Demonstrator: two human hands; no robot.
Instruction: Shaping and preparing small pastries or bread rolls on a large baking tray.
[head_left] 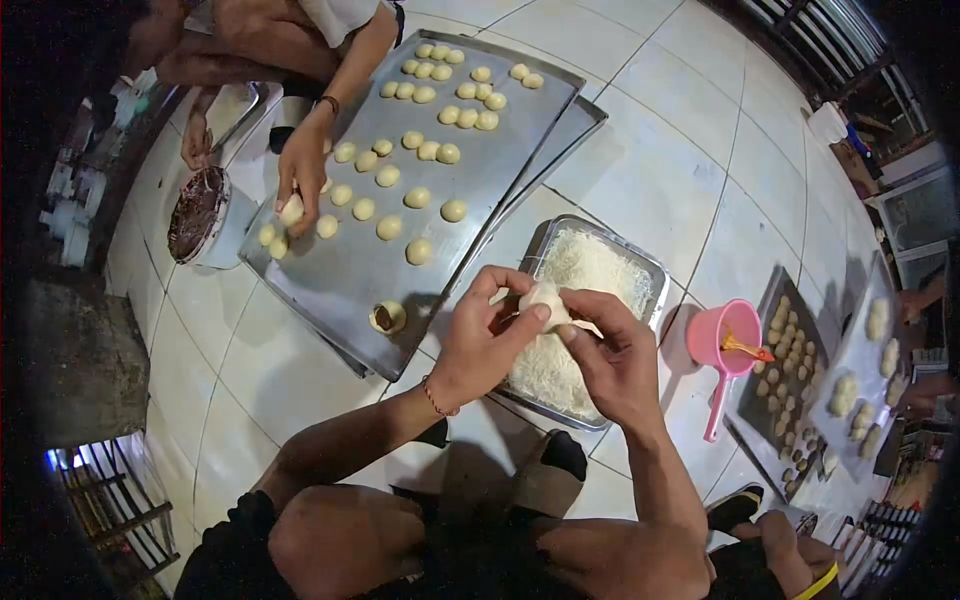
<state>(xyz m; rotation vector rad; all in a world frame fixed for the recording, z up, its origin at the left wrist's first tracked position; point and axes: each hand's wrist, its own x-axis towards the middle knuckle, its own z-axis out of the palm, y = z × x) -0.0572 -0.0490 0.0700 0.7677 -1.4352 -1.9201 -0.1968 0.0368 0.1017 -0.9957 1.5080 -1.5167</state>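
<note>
White dough [541, 297] is sitting between the person's two hands, above the metal pan [658, 268], nearer its left edge than its right. The left hand [488, 340] is closing its grip on the piece, thumb in front and fingers curling behind; the right hand [615, 355] is gripping the same piece from the other side with thumb and fingertips. Pale shreds [597, 262] are filling the pan beneath, which is resting on the tiled floor [665, 130]. A beaded bracelet [440, 398] is circling the left wrist.

To the left, a large grey tray [325, 280] is carrying many round dough balls [388, 228], thickly grouped toward its far edge. Close to its near corner, an opened dough round [387, 317] is showing dark filling. Another tray's edge [572, 135] is jutting out from under the right side.

At the large tray's left corner, a co-worker's hand [303, 165] is holding a dough ball [292, 210], while a bowl [225, 228] of dark brown paste [197, 215] is standing just beside that corner. Right of the pan, a pink dipper [703, 338] is holding an orange-handled utensil [745, 348], and beyond it a dark tray [752, 405] is bearing small pieces.
</note>
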